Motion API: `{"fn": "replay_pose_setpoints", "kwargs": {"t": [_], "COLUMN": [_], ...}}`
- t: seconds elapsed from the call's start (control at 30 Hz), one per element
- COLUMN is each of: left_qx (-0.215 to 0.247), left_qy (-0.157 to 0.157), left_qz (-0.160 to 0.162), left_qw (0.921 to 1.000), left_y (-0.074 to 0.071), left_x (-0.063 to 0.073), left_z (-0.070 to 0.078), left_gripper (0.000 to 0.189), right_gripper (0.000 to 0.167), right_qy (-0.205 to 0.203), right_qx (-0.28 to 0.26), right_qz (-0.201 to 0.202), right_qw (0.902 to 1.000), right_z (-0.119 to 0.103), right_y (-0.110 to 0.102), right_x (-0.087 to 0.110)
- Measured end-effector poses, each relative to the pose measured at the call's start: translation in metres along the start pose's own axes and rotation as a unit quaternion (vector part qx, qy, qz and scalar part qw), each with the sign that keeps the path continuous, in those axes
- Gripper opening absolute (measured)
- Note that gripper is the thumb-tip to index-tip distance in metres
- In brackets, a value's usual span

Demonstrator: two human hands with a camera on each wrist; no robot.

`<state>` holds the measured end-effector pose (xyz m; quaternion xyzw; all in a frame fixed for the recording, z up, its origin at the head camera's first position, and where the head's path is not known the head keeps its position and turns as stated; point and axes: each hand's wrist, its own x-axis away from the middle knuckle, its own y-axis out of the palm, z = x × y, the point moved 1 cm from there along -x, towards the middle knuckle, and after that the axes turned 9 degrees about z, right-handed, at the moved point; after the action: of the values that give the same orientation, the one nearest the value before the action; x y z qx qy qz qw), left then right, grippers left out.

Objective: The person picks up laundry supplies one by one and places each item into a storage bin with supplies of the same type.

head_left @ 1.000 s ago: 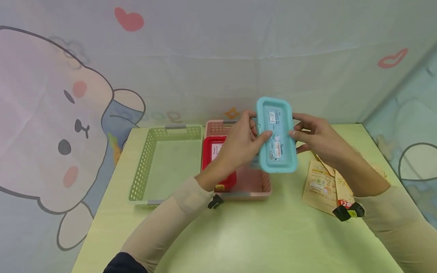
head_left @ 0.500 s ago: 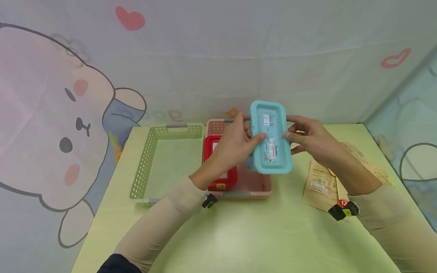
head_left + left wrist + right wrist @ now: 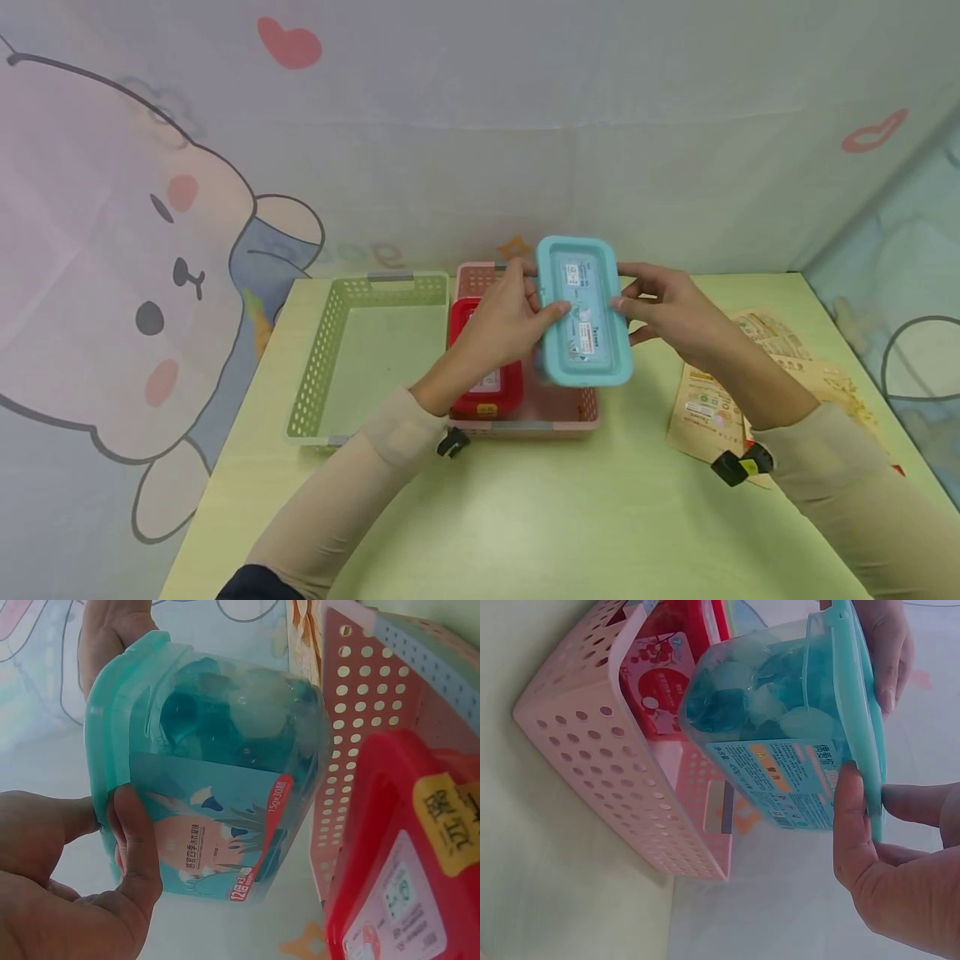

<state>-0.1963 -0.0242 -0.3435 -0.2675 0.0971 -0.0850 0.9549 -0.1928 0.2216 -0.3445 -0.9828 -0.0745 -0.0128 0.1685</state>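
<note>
The clear plastic tub with a pale turquoise rectangular lid (image 3: 585, 312) is held up in the air, lid uppermost, above the right part of the pink perforated plastic basket (image 3: 525, 429) on the pale green table (image 3: 540, 517). Both grips are grasping it: the left hand (image 3: 517, 312) pinches the lid's left edge, the right hand (image 3: 671, 312) its right edge, thumbs on top.

The weight seems to hang from the lid, so fingers tucked lower, against the walls, would guard against the lid popping off. Any lowering here calls for a shift left, since the lid appears to overhang the basket's right rim, yet short of the shiny red plastic tub (image 3: 506, 396) standing in its left part. Keep both hands level, and leave knuckle room beside that red tub.
</note>
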Motion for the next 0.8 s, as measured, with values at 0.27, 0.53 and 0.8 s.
{"fn": "replay_pose_setpoints", "kwargs": {"t": [0.27,0.53,0.8], "left_qx": [-0.015,-0.006,-0.029], "left_qy": [-0.010,-0.013,-0.031], "left_qz": [-0.003,-0.018,-0.048], "left_qw": [0.9998,0.9997,0.9979], "left_y": [0.000,-0.001,0.000], "left_x": [-0.001,-0.004,-0.002], "left_z": [-0.007,-0.015,-0.020], "left_gripper": [0.058,0.057,0.061], "right_gripper": [0.059,0.056,0.053], "right_qy": [0.008,0.014,0.025], "right_qx": [-0.005,0.001,-0.006], "right_qz": [-0.002,0.004,-0.004], "right_qw": [1.0000,0.9999,0.9997], "right_z": [0.003,0.004,0.013], "right_y": [0.004,0.008,0.013], "right_x": [-0.002,-0.003,-0.001]}}
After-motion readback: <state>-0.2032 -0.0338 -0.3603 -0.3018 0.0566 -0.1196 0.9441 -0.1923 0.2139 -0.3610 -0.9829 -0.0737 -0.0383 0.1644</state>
